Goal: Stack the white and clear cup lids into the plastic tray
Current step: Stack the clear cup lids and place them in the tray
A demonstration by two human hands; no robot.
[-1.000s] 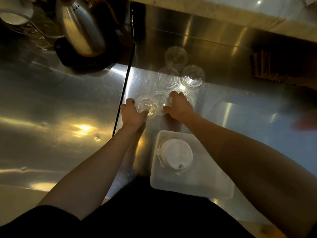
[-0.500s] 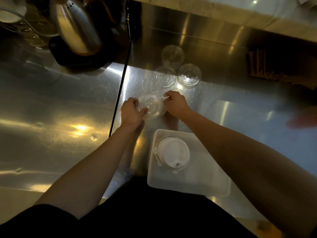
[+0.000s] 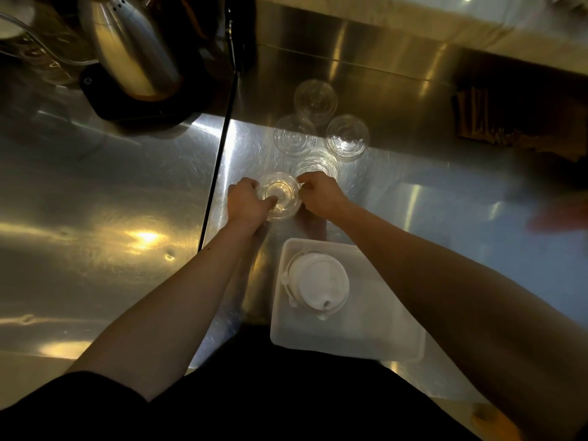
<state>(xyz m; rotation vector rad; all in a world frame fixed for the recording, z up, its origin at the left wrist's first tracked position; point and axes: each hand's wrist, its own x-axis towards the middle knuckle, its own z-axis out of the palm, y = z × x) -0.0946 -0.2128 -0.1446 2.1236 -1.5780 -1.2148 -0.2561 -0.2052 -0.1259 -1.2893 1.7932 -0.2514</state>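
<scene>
A small stack of clear cup lids (image 3: 280, 195) sits between my two hands on the steel counter. My left hand (image 3: 246, 203) grips its left rim and my right hand (image 3: 319, 194) pinches its right rim. Beyond them lie more clear lids: one just behind my right hand (image 3: 316, 165), one at the back left (image 3: 294, 135), one at the back right (image 3: 347, 136). A translucent plastic tray (image 3: 381, 332) stands near the front edge. A stack of white cup lids (image 3: 318, 283) rests in its far left corner.
A steel kettle (image 3: 127, 43) on a black base (image 3: 133, 106) stands at the back left, with a black cord (image 3: 219, 160) running down the counter left of my left hand. A steel backsplash (image 3: 381, 58) rises behind the lids, mirroring one of them.
Both hands have drawn closer together. The clear lid under my right hand has been brought onto the one in my left hand, and both hands now hold the pile.
</scene>
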